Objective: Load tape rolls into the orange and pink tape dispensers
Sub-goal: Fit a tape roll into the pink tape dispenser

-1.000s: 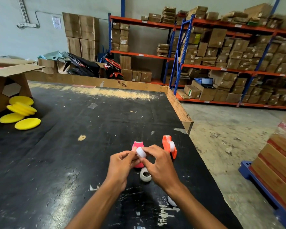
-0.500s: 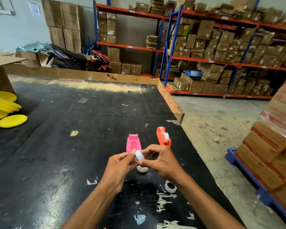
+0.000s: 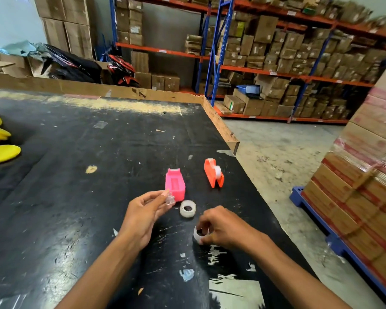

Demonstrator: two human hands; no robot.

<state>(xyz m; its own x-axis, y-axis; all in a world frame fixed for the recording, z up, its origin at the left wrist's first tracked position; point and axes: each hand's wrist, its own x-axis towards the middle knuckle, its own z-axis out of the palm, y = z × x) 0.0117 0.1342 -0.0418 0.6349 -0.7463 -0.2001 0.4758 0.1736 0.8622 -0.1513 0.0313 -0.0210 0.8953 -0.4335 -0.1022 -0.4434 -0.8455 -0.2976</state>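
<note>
We see two bare hands over a scuffed black tabletop [image 3: 76,208] in a warehouse. The left hand [image 3: 143,216] is raised a little, its grip closed between thumb and fingertips on a small clear plastic spool core [image 3: 170,200], which sits just in front of the near end of the pink plastic tape dispenser [image 3: 175,184]. That dispenser lies flat on the tabletop with its open cavity facing up and no roll inside it.

The right hand [image 3: 226,228] is lower and nearer to us, its grip closed on a translucent white tape roll [image 3: 198,235] that sits at the fingertips, at or just above the tabletop; we cannot tell whether it touches. Between the two hands, touching neither, a second translucent tape roll [image 3: 188,208] lies on the tabletop, just beside the near end of the pink dispenser.

The orange plastic tape dispenser [image 3: 213,176] stands further off to the right, apart from both hands, with a white roll [image 3: 217,170] seated in its side. Yellow round pads [image 3: 2,152] lie at the far left edge.
</note>
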